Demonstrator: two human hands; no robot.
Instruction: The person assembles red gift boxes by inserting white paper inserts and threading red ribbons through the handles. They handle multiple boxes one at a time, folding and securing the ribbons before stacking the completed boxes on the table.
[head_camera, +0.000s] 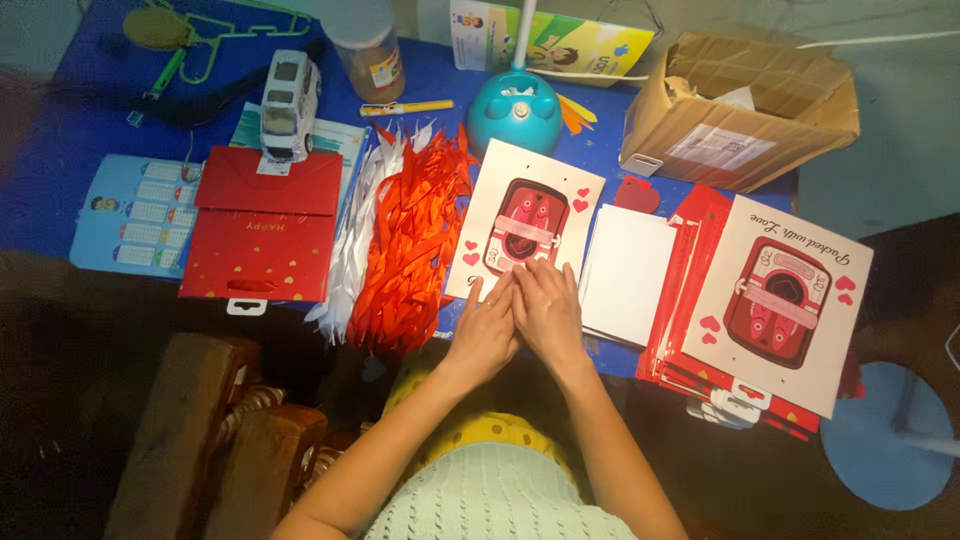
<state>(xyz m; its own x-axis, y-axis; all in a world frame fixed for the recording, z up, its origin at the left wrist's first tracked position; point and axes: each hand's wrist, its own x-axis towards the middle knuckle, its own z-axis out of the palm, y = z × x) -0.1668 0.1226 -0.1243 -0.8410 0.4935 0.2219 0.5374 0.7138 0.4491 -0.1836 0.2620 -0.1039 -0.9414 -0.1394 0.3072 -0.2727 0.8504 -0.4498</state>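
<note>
The head view shows two bare hands side by side at the near edge of a blue table (60, 140). The left hand (483, 330) and the right hand (547, 308) lie flat, fingers together and pressed down on the lower edge of a cream card (525, 232) printed with a red tin of fish and small hearts; neither hand pinches anything. That card lies in the middle of the table, just right of the ribbons.

There are two such printed cards: the second card (783, 300) tops a stack of red envelopes (690, 300) at the right. One blank white sheet (627, 273) lies between the two. Left of the hands sit one heap of red ribbons (410, 250) and one smaller bunch of white ribbons (360, 225). Further left are one red gift bag (262, 228) (a toy van (290, 105) stands just above it), one pale blue chart (135, 215), one clear jar (368, 50), one teal lamp base (515, 110) and one open cardboard box (740, 110).

The room is dim; a dark wooden chair (215, 430) stands at lower left, and a round blue stool (885, 430) at lower right.
</note>
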